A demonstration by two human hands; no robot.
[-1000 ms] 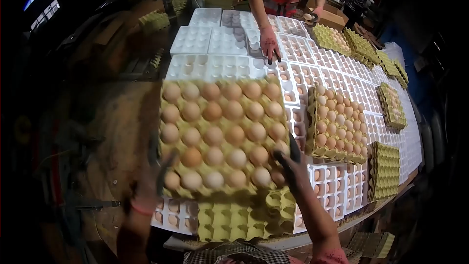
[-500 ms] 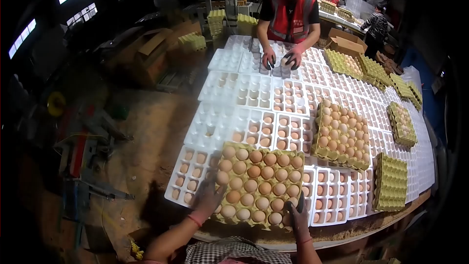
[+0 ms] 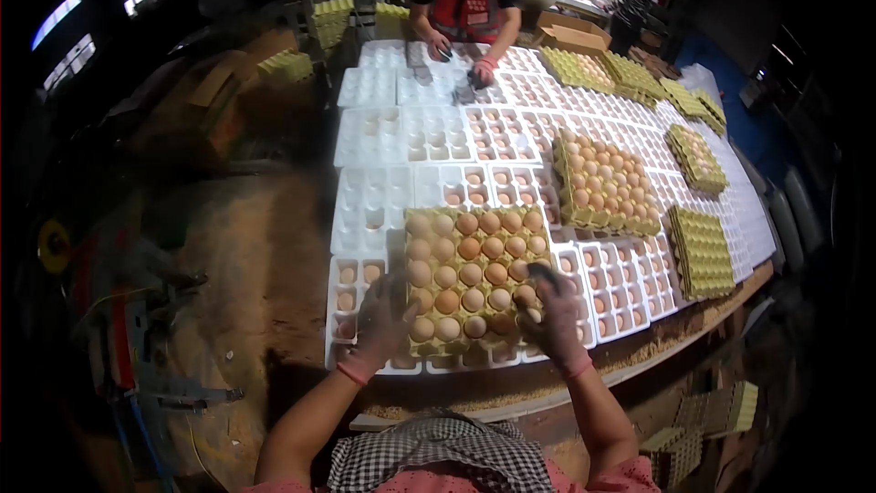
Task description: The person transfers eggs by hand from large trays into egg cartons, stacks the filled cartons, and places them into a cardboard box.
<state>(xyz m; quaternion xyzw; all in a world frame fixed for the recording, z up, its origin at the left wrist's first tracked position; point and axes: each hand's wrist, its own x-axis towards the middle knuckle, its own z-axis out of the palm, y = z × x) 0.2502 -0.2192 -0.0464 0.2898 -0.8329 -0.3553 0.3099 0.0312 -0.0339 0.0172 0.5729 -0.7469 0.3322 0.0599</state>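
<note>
A yellow-green carton tray (image 3: pixel 488 353) full of light brown eggs rests over white plastic trays near the front of the table. My left hand (image 3: pixel 380 315), in a dark-tipped glove, is at its left edge, with the thumb over the rim and the other fingers blurred along the side. At the lower right corner, my right hand (image 3: pixel 553 318) has its thumb and fingers apart above the outer eggs, holding none that I can see. White trays with eggs (image 3: pixel 618 288) stand to the right, and a white tray without eggs (image 3: pixel 372 210) lies beyond the left hand.
Another full egg carton (image 3: pixel 607 184) sits at right centre, beside a stack of green cartons (image 3: pixel 701 253). Across the table, a person in a red vest (image 3: pixel 465 0) has both hands over white trays. An open cardboard box (image 3: pixel 572 34) is behind. More cartons lie below the table's right edge.
The egg carton has moved forward from the table's front edge, uncovering white tray edges below it. My right hand has shifted inward over the corner eggs. The other person's hands have moved apart.
</note>
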